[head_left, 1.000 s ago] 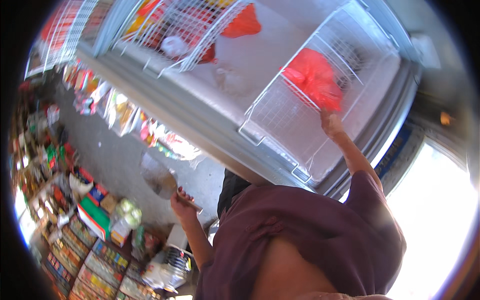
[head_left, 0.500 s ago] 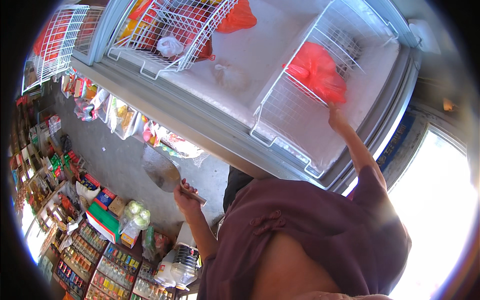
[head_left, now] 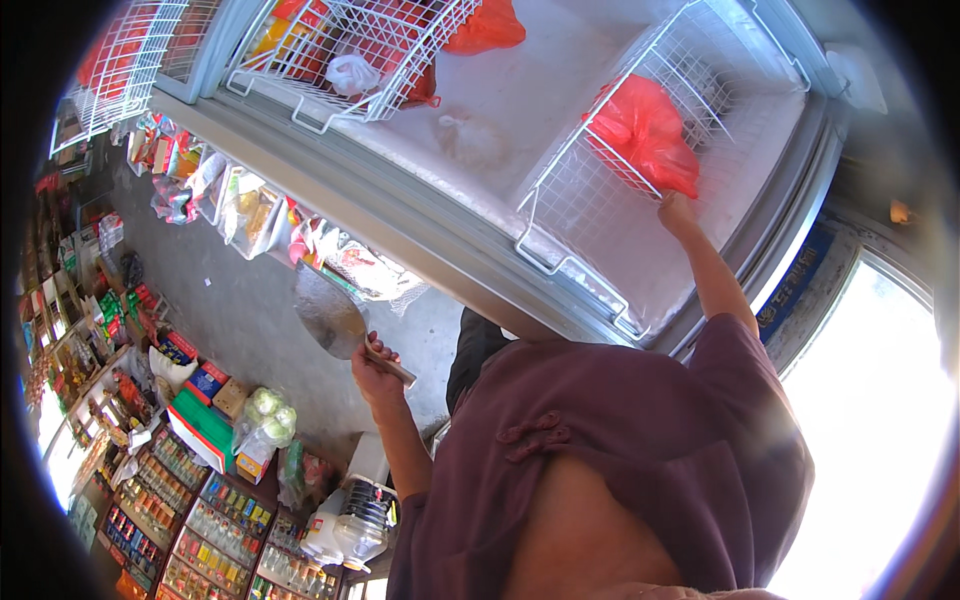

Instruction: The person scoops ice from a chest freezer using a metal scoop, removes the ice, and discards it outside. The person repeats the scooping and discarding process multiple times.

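Note:
In my left hand point(head_left: 378, 372) is a metal spatula point(head_left: 330, 312) with a broad, rounded blade and a short handle; the fingers wrap round the handle, and the blade points away to the upper left. My right hand point(head_left: 680, 212) reaches into the open chest freezer point(head_left: 420, 225) and closes on the edge of a white wire basket point(head_left: 572, 178). That basket is tilted. A knotted-looking red plastic bag point(head_left: 645, 130) lies in it, its lower end right against my right fingers. The fingertips are partly hidden.
A second wire basket point(head_left: 345, 50) at the freezer's left holds red bags and a white bundle point(head_left: 352, 74). Frost coats the freezer walls. Packaged goods point(head_left: 250, 215) stand along its outer side. Shelves of bottles point(head_left: 195, 520) and boxes point(head_left: 200, 425) fill the lower left.
The view has shifted slightly, so freezer and baskets appear a little to the right. My right hand stays at the basket edge by the red bag; the left keeps hold of the spatula.

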